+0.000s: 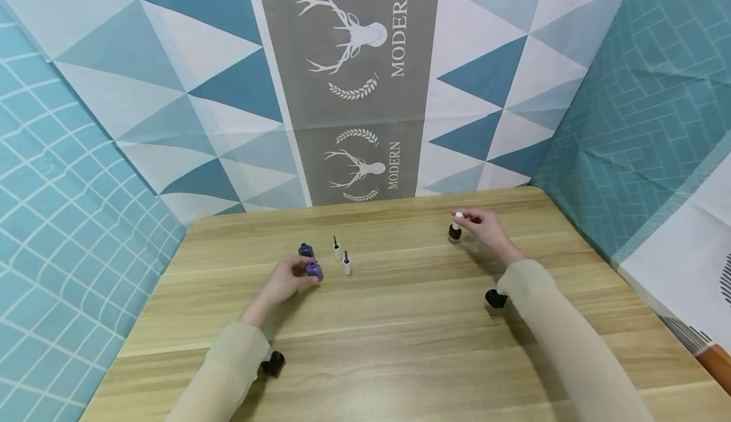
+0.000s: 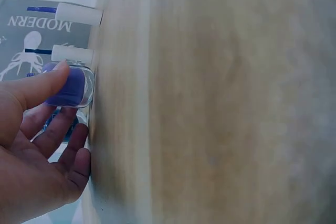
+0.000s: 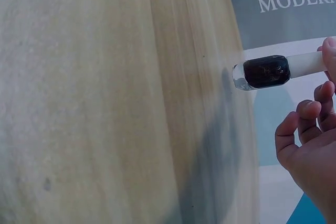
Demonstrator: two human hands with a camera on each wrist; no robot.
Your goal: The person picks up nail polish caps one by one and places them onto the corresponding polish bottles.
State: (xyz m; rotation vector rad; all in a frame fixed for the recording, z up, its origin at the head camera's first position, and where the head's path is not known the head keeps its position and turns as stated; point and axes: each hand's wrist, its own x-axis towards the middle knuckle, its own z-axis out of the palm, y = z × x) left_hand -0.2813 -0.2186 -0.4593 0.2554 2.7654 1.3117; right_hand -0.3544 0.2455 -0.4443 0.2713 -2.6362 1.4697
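In the head view, my left hand [image 1: 287,280] pinches an uncapped purple nail polish bottle [image 1: 315,271] between thumb and fingers, low at the tabletop. A dark blue nail polish bottle [image 1: 306,250], also uncapped, stands just behind it, partly covered by the fingers in the left wrist view. To their right, two white brush caps [image 1: 337,252] [image 1: 347,265] stand on the table, brushes pointing up. Over at the right, my right hand [image 1: 484,226] pinches the white cap of a dark brown nail polish bottle [image 3: 266,72]. Whether that bottle touches the table, I cannot tell.
The wooden table [image 1: 400,327] ends at a patterned cloth backdrop [image 1: 354,162]. A blue tiled cloth [image 1: 63,219] hangs at the left, a teal one [image 1: 639,111] at the right. Black wrist devices [image 1: 274,363] sit at both sleeves.
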